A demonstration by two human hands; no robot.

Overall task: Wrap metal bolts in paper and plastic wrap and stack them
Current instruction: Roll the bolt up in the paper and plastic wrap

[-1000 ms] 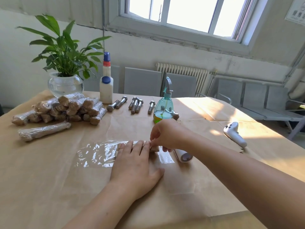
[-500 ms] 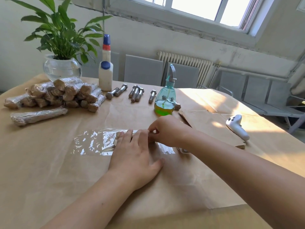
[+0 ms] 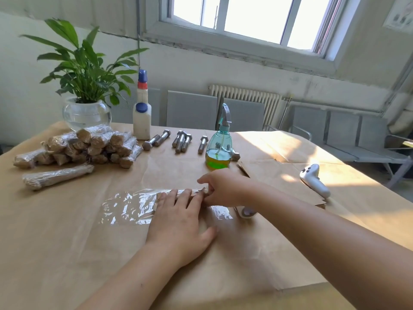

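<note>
Plastic wrap [image 3: 127, 206] lies mid-bench, thin and clingy, around the paper-wrapped bolt [image 3: 190, 193]. My left hand [image 3: 178, 222] presses flat, fingers spread; my right hand [image 3: 220, 189] pinches the bolt's end. I judge the bolt heavy and stiff: roll it from both ends.

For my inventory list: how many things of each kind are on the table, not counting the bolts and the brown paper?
Bottles: 2, glue and spray
Plant: 1
Controller: 1
Wrap sheet: 1
Wrap roll: 1, partly hidden by the right arm
Total: 6
</note>
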